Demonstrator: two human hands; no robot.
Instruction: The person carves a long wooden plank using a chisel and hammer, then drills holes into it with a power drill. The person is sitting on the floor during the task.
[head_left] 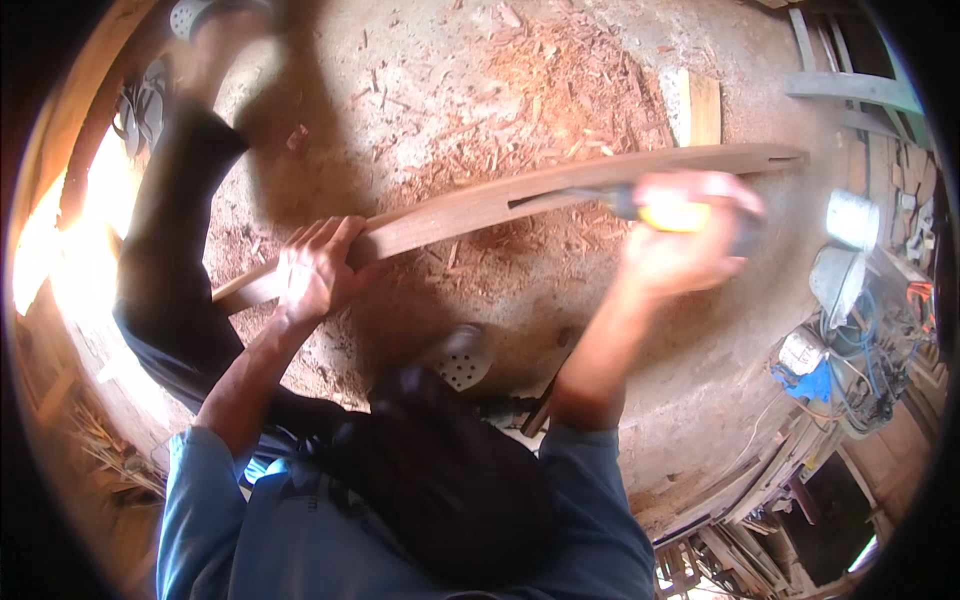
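Left hand (310,268): I grip the plank (450,217).
Right hand (690,252): I clench a blurred tool (622,202).
Slot (524,201): best worked with tool aligned, left hand clear.

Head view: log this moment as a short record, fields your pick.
left hand: fingers over the long wooden piece, toward its left end
right hand: around a tool, motion-blurred
tool: yellow and dark body, thin dark shaft pointing left along the wooden piece; tip contact unclear
wooden piece: slopes up to the right, narrow dark slot near its right end
floor: reddish wood chips scattered beyond the wooden piece
nearby: pale wood block beyond it; white bucket at far right
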